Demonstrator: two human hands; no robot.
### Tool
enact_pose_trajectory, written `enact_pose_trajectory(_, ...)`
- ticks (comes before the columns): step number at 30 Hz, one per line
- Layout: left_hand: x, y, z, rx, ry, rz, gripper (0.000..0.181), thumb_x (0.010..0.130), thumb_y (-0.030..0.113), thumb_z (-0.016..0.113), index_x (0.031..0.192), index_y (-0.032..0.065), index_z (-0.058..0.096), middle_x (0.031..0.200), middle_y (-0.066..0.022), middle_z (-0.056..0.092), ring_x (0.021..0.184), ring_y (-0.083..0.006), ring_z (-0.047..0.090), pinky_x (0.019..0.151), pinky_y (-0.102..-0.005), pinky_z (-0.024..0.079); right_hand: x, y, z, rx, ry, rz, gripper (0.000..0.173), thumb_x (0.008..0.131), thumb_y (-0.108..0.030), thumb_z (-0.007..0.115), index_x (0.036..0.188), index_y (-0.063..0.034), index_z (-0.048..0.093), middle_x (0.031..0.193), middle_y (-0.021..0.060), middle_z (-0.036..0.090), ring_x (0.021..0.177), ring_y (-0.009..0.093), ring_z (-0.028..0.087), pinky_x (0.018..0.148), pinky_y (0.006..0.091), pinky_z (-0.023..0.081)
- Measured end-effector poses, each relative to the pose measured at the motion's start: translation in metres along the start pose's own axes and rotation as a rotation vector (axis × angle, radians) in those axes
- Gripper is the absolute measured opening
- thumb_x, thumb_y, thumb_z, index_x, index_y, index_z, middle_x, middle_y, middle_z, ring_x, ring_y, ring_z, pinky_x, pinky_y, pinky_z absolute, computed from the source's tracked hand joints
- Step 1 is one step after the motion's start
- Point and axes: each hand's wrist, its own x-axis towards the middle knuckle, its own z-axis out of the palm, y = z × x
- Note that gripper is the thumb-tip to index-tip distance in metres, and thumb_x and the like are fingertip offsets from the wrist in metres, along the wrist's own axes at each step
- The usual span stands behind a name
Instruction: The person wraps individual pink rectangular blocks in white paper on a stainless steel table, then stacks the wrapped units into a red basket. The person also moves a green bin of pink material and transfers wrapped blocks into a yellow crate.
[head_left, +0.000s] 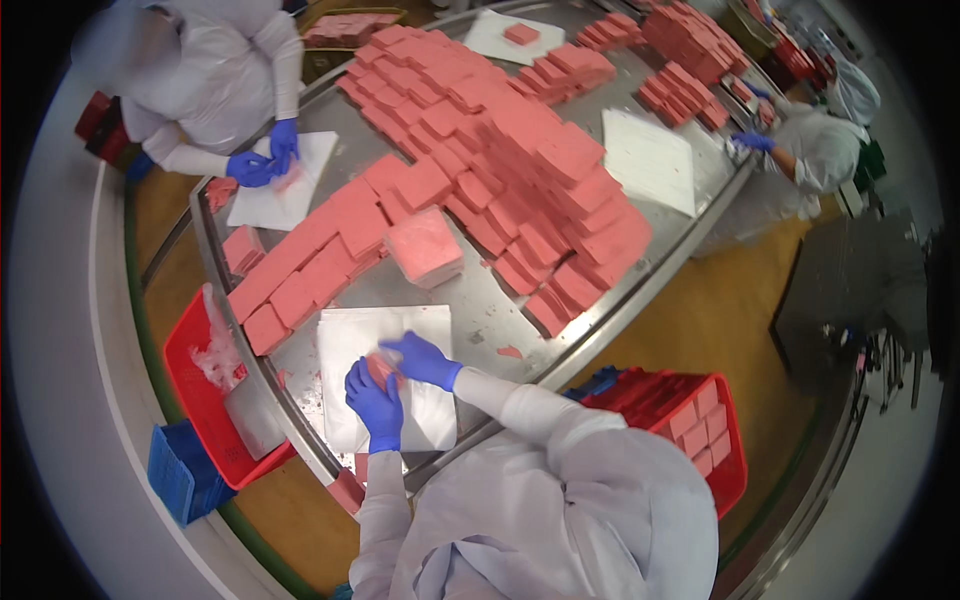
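Both my hands wear blue gloves above a stack of white wrapping sheets (337, 330) on the metal table. My left hand (375, 401) is closed around a small pink block (383, 370), with its fingers along the block's side. My right hand (424, 360) is at the block's upper right, its fingers by a blurred pale piece of film or paper; whether it grips that piece I cannot tell. Just beyond the sheets stands a squared stack of pink slabs (424, 246). Rows of pink slabs (319, 262) lie behind it to the left.
A large pile of pink slabs (480, 135) covers the table's middle. Red crates stand at the left (196, 375) and right (731, 480), the right one holding pink blocks. A co-worker's gloved hands (270, 161) are across the table; another person (810, 146) stands far right.
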Motion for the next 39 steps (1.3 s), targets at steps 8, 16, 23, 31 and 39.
enact_pose_trajectory(8, -0.008, -0.059, 0.035, -1.363, 0.310, -0.647, 0.048, 0.088, 0.019, 0.065, 0.129, 0.0050, 0.045, 0.120, -0.0147, 0.053, 0.109, -0.0205, 0.053, 0.090, -0.0320, 0.044, -0.008, -0.077, 0.036, 0.306, -0.030, -0.194, 0.047, 0.089, -0.014, 0.055, 0.135, -0.0081, 0.051, 0.104, 0.0164, 0.056, 0.099, 0.033, 0.057, 0.091, 0.0404, 0.044)
enact_pose_trajectory(16, -0.083, -0.127, -0.050, -0.636, 0.221, -0.834, 0.021, 0.086, 0.021, 0.071, 0.089, 0.0000, 0.069, 0.075, -0.0050, 0.064, 0.067, -0.0108, 0.057, 0.063, -0.0297, 0.046, -0.030, -0.065, 0.055, -0.551, -0.012, -0.499, 0.055, 0.084, -0.024, 0.056, 0.133, -0.0013, 0.047, 0.124, 0.0185, 0.051, 0.118, 0.033, 0.046, 0.112, 0.0536, 0.027)
enact_pose_trajectory(23, -0.037, -0.096, -0.019, -0.845, 0.228, -0.753, 0.011, 0.090, 0.013, 0.063, 0.089, 0.0015, 0.063, 0.083, -0.0010, 0.063, 0.074, -0.0109, 0.055, 0.068, -0.0267, 0.047, -0.032, -0.047, 0.083, -0.344, 0.044, -0.479, 0.054, 0.080, -0.018, 0.056, 0.130, 0.0003, 0.049, 0.125, 0.0179, 0.051, 0.121, 0.035, 0.046, 0.112, 0.0567, 0.024)
enact_pose_trajectory(31, -0.033, 0.023, -0.032, 0.177, -0.075, 0.126, 0.048, 0.090, 0.019, 0.064, 0.132, -0.0005, 0.049, 0.130, -0.0188, 0.055, 0.115, -0.0302, 0.056, 0.095, -0.0394, 0.045, 0.001, -0.018, 0.036, 0.189, 0.154, 0.015, 0.041, 0.079, -0.011, 0.067, 0.117, 0.0002, 0.060, 0.109, 0.0186, 0.061, 0.100, 0.033, 0.058, 0.089, 0.0391, 0.048)
enact_pose_trajectory(39, 0.051, -0.077, -0.004, -0.955, -0.175, -0.692, 0.051, 0.084, 0.025, 0.074, 0.121, -0.0035, 0.056, 0.107, -0.0103, 0.064, 0.088, -0.0133, 0.061, 0.075, -0.0263, 0.048, 0.012, -0.026, 0.060, 0.167, 0.220, -0.164, 0.024, 0.072, 0.002, 0.060, 0.093, -0.0064, 0.070, 0.097, 0.0127, 0.064, 0.095, 0.032, 0.057, 0.086, 0.0385, 0.047)
